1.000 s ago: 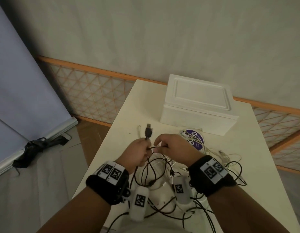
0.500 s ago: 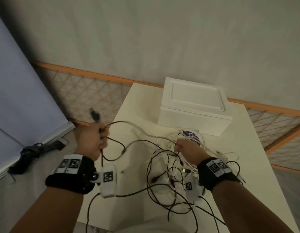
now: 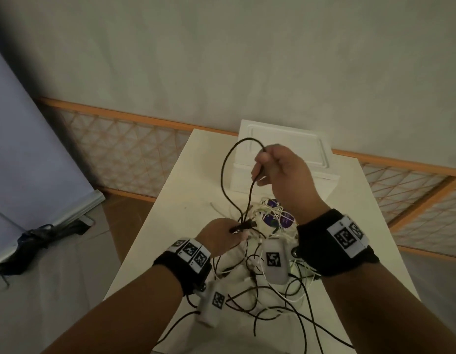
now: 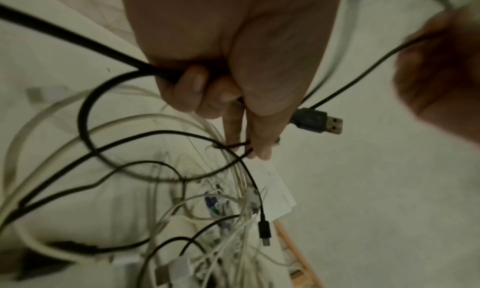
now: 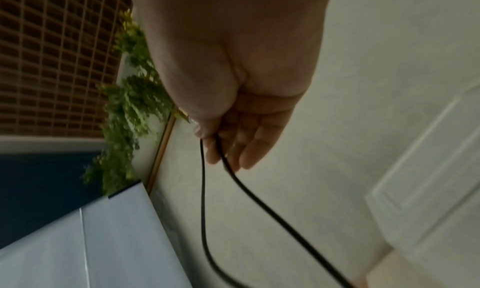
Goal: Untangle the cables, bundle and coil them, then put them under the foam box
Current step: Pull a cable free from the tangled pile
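A tangle of black and white cables (image 3: 270, 272) lies on the white table (image 3: 155, 226) in front of the white foam box (image 3: 285, 159). My left hand (image 3: 222, 236) grips a black cable (image 3: 228, 164) just behind its USB plug (image 4: 315, 122), low over the tangle. My right hand (image 3: 278, 172) is raised in front of the box and pinches the same black cable (image 5: 233, 185) higher up, so the cable arches in a loop between both hands. In the left wrist view the cable (image 4: 85, 46) passes through the curled fingers (image 4: 192, 91).
A purple round object (image 3: 275, 215) lies under the white cables near the box. The table's left edge drops to a floor with a dark bundle (image 3: 38, 241). An orange lattice fence (image 3: 125, 149) runs behind the table.
My left hand came back from the far left to the tangle with the plug end. My right hand rose from the pile and now pinches the black cable up in front of the box.
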A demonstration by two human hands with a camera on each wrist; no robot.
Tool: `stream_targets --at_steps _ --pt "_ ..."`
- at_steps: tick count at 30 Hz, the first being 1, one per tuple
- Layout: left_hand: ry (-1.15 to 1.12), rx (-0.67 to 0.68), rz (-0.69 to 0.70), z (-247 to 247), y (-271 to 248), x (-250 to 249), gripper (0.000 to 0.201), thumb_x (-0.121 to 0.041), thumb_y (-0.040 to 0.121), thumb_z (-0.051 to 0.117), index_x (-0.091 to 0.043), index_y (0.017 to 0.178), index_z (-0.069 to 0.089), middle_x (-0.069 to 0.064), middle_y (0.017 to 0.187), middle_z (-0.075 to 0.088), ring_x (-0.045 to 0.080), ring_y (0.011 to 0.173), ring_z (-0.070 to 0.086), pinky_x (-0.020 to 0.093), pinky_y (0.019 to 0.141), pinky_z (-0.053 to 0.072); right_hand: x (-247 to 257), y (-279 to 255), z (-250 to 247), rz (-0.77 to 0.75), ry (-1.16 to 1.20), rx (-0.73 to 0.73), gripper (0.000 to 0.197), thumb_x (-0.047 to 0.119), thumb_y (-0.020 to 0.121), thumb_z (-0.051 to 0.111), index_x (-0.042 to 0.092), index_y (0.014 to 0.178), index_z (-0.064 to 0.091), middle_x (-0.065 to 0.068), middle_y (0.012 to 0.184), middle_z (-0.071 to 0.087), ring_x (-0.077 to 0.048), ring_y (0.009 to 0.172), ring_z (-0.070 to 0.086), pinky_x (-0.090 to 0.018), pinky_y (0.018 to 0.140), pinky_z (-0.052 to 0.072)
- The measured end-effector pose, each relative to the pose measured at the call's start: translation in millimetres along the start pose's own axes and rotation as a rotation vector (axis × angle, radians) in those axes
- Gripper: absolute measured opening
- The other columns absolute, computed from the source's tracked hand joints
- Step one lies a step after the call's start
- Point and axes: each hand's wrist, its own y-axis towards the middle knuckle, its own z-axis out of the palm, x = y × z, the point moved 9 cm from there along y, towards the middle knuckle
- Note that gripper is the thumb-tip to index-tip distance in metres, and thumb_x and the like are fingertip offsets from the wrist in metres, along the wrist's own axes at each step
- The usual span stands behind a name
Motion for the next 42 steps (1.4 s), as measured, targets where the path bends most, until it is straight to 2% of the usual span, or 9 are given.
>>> stream_targets --at_steps 6,11,14,20,24,27,35,39,42 --pt "0.179 0.047 -0.331 0 5 104 0.037 -0.041 0.096 0.047 -0.008 0.091 0.066 0.003 0.075 0.056 0.025 0.08 0.058 0.027 0.065 0.038 14 1 -101 -0.036 -0.162 -0.386 0.015 0.008 0.095 0.043 0.009 0.093 0.058 -0.01 0.078 0.056 -0.021 0.068 0.052 -0.031 0.064 0.047" --pt "-0.295 -0.283 -0.476 -35 -12 148 0.027 -0.031 0.092 0.058 -0.005 0.095 0.064 0.009 0.064 0.055 0.025 0.058 0.053 0.028 0.054 0.038 -60 -8 -124 0.304 -1.165 -0.091 0.025 0.021 0.091 0.043 0.012 0.076 0.061 -0.006 0.072 0.059 -0.027 0.073 0.06 -0.034 0.073 0.044" --pt "-0.623 -0.472 -0.503 -52 -23 152 0.023 -0.016 0.088 0.061 0.001 0.103 0.062 0.01 0.056 0.047 0.024 0.045 0.042 0.026 0.046 0.033 -92 -34 -113 0.631 -1.408 0.092 0.016 0.017 0.08 0.045 0.016 0.067 0.054 0.003 0.069 0.049 -0.021 0.08 0.052 -0.06 0.101 0.027" --pt "-0.387 -0.023 -0.252 -39 -25 63 0.01 -0.014 0.088 0.06 -0.011 0.091 0.069 0.005 0.077 0.066 0.008 0.042 0.043 0.022 0.043 0.032 -76 -33 15 0.078 -0.946 0.406 0.049 0.028 0.084 0.057 0.024 0.132 0.049 0.003 0.134 0.052 -0.017 0.121 0.05 -0.046 0.11 0.029" --pt "-0.498 0.218 -0.128 -21 -38 20 0.025 -0.025 0.091 0.061 -0.002 0.094 0.071 -0.002 0.068 0.068 0.011 0.044 0.033 0.022 0.042 0.026 -86 -57 84 0.012 -0.724 0.702 0.04 0.034 0.093 0.054 0.024 0.131 0.05 0.0 0.126 0.06 -0.018 0.113 0.055 -0.033 0.093 0.043" --pt "-0.578 0.18 -0.061 -27 -42 13 0.027 -0.02 0.097 0.053 0.003 0.089 0.065 0.007 0.081 0.074 0.011 0.044 0.031 0.021 0.042 0.026 -99 -56 77 0.062 -0.686 0.669 0.025 0.034 0.096 0.049 0.018 0.11 0.061 -0.002 0.097 0.066 -0.014 0.084 0.055 -0.03 0.071 0.041" --pt "-1.559 0.2 -0.006 -23 -38 -15 0.021 -0.028 0.089 0.043 -0.015 0.072 0.043 -0.001 0.064 0.035 0.011 0.048 0.031 0.024 0.05 0.036 -121 -69 98 0.37 0.027 0.648 0.078 0.035 0.075 0.077 0.017 0.139 0.035 0.002 0.121 0.062 -0.009 0.114 0.055 -0.031 0.1 0.043" --pt "-1.728 -0.121 -0.024 -34 -23 0 0.013 -0.021 0.088 0.05 -0.012 0.08 0.053 -0.001 0.061 0.048 0.011 0.05 0.046 0.025 0.055 0.05 -123 -84 106 0.437 0.032 0.637 0.027 0.028 0.093 0.058 0.004 0.103 0.05 -0.001 0.068 0.059 -0.01 0.053 0.055 -0.021 0.052 0.046" --pt "-1.931 -0.479 -0.156 -54 -20 70 0.021 -0.02 0.096 0.047 -0.01 0.08 0.056 0.0 0.059 0.058 0.011 0.051 0.057 0.025 0.059 0.057 -129 -86 62 0.29 -0.356 0.656 0.022 0.032 0.095 0.052 0.013 0.091 0.063 0.005 0.068 0.054 -0.003 0.055 0.048 -0.018 0.055 0.038"
